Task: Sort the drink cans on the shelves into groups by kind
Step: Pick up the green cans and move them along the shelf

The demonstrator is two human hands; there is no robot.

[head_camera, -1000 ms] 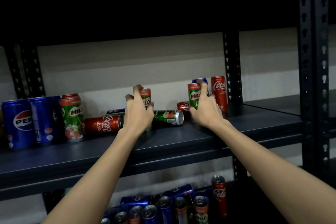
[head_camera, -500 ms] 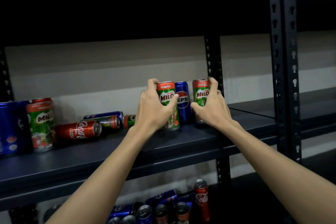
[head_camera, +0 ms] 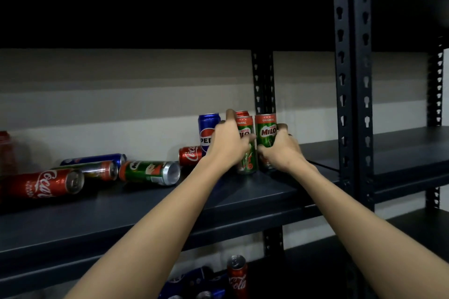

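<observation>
My left hand (head_camera: 227,143) grips an upright green Milo can (head_camera: 246,145) on the dark shelf (head_camera: 243,199). Right beside it, my right hand (head_camera: 281,150) grips a second upright Milo can (head_camera: 266,132); the two cans stand nearly touching by the rear post. A red can top (head_camera: 241,113) shows behind them. An upright blue Pepsi can (head_camera: 207,128) stands just left of my left hand, and a Coca-Cola can (head_camera: 190,155) lies in front of it.
Lying cans spread to the left: a Milo can (head_camera: 150,172), a slim can (head_camera: 97,169), a blue can (head_camera: 94,158) and a Coca-Cola can (head_camera: 46,183). The lower shelf holds a Coca-Cola can (head_camera: 237,274) and blue cans. An upright post (head_camera: 342,80) stands at right.
Both hands have carried their Milo cans rightward and brought them together at the shelf's right end. The Pepsi can that stood between them now stands left of my left hand.
</observation>
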